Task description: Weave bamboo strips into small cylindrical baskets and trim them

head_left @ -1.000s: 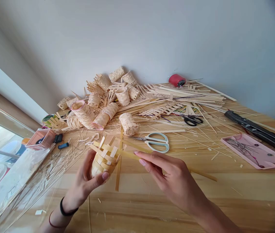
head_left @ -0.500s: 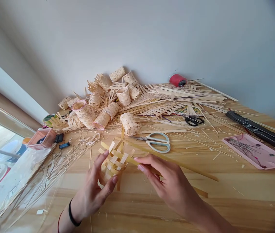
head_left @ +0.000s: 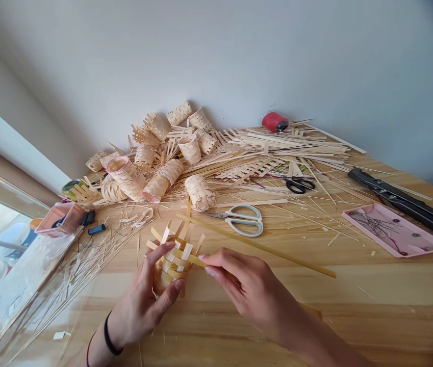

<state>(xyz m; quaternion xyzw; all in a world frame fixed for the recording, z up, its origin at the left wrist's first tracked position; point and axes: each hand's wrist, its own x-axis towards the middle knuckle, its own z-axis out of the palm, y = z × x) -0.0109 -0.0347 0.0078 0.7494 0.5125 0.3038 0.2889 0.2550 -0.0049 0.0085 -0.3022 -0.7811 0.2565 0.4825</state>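
My left hand (head_left: 151, 288) is wrapped round a small woven basket (head_left: 172, 265) of pale and yellowish strips, index finger on top and thumb at the near side. Loose strip ends stick up from its far rim. In my right hand (head_left: 239, 280), thumb and fingers pinch a yellowish bamboo strip (head_left: 196, 260) that runs into the basket's right side; its other end passes under the hand. Another long yellowish strip (head_left: 277, 248) lies on the table just beyond. White-handled scissors (head_left: 245, 220) rest behind my right hand, beside a finished-looking woven cylinder (head_left: 200, 193).
Several woven cylinders (head_left: 126, 176) and strip bundles (head_left: 296, 148) pile against the wall. Black scissors (head_left: 300, 184), a red thread spool (head_left: 275, 122), a pink tray (head_left: 426, 239) of needles and a long black tool (head_left: 403, 201) lie right. A pink box (head_left: 61, 219) stands left.
The view has shifted slightly, so things sit a little farther left and higher. Both hands keep their hold on the basket and strip; the right fingers are slightly closer to the basket.
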